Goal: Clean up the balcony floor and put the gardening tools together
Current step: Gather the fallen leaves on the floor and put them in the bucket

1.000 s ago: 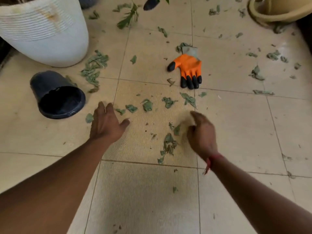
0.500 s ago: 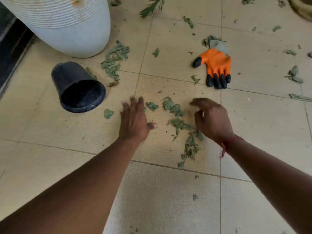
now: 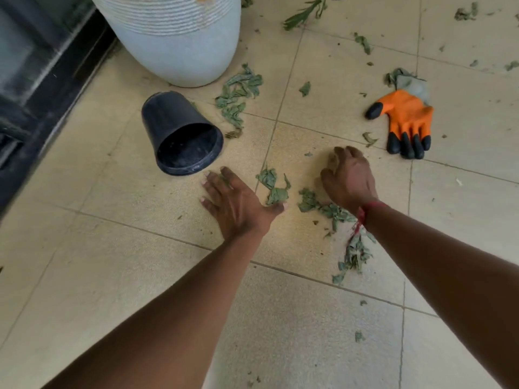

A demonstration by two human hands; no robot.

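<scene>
Dry green leaves lie scattered over the beige floor tiles (image 3: 140,276). My left hand (image 3: 236,204) rests flat on the floor, fingers spread, just below the mouth of a black plastic pot (image 3: 179,133) lying on its side. A small clump of leaves (image 3: 273,186) sits between my two hands. My right hand (image 3: 348,178) is cupped over the floor, fingers curled, with a trail of leaves (image 3: 337,214) beside and under its wrist. Whether it holds leaves is hidden. An orange gardening glove (image 3: 404,122) with black fingertips lies flat up and to the right of that hand.
A large white ribbed planter (image 3: 179,43) stands at the top, behind the black pot. A pile of leaves (image 3: 238,94) lies at its base. A dark door frame (image 3: 36,94) runs along the left edge. A leafy sprig (image 3: 303,12) lies at the top.
The view has shifted left and closer. Both hands have swept toward each other, pushing loose leaves into clumps. My left hand now lies next to the black pot.
</scene>
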